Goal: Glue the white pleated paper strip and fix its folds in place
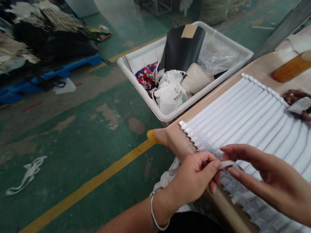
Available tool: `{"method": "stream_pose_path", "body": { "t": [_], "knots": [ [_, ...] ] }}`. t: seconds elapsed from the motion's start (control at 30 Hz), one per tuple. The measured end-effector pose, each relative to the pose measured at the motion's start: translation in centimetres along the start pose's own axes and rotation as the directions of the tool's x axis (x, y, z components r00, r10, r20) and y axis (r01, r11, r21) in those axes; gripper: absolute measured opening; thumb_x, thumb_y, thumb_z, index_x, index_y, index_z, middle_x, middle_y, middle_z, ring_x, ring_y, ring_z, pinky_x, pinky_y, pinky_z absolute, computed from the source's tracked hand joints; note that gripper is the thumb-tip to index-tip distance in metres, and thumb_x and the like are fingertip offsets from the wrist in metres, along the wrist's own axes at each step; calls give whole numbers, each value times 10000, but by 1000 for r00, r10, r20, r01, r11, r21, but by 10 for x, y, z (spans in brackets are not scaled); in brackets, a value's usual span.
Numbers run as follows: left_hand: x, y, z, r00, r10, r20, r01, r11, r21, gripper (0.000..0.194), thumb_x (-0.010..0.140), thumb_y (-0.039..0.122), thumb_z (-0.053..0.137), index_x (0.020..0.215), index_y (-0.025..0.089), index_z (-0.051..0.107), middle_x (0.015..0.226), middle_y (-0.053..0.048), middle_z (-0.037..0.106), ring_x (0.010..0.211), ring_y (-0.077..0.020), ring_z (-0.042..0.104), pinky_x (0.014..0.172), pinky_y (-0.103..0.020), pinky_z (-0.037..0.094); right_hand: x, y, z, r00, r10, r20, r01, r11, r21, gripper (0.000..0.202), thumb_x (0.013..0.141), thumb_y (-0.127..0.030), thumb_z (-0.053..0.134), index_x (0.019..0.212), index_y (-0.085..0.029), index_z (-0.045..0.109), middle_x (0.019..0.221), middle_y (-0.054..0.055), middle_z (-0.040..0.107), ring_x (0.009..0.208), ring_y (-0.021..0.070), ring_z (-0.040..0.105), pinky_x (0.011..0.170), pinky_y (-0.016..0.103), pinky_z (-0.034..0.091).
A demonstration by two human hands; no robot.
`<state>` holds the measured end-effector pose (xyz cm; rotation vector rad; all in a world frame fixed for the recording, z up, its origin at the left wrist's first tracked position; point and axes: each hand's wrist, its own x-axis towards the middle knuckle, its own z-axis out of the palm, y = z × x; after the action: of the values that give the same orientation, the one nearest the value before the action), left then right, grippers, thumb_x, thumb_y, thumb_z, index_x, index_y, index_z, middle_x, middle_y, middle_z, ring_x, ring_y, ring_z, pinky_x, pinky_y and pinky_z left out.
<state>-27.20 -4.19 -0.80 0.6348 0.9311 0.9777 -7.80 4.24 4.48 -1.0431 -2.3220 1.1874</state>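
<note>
My left hand (pixel 198 173), with a silver bangle at the wrist, pinches a small whitish strip (pixel 227 164) between thumb and forefinger. What exactly the strip is cannot be made out. Close to its free end is my right hand (pixel 272 179), thumb and fingers apart; whether a fingertip touches the strip is unclear. Beneath both hands, a row of long white folded strips (pixel 239 115) lies side by side along the table, overlapping like pleats. Their near ends are partly hidden by my hands.
Beyond the brown table edge (pixel 180 139) stands a white bin (pixel 143 96) holding bags and a dark rolled sheet (pixel 181 48). A bottle of amber liquid (pixel 292 67) lies at the right. A blue pallet (pixel 42 76) carries piled material. A white strap (pixel 29 173) lies on the green floor.
</note>
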Motion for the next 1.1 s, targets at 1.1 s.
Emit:
{"method": "stream_pose_path", "body": {
  "t": [1.1],
  "knots": [
    [24, -10, -38, 569, 783, 251, -256, -121, 959, 210, 1086, 122, 569, 1180, 122, 757, 893, -55, 675, 859, -222, 579, 779, -358, 550, 87, 36, 6, 967, 248, 67, -222, 938, -264, 305, 889, -488, 612, 753, -246, 738, 578, 4, 639, 517, 158, 523, 504, 287, 384]
  ]
}}
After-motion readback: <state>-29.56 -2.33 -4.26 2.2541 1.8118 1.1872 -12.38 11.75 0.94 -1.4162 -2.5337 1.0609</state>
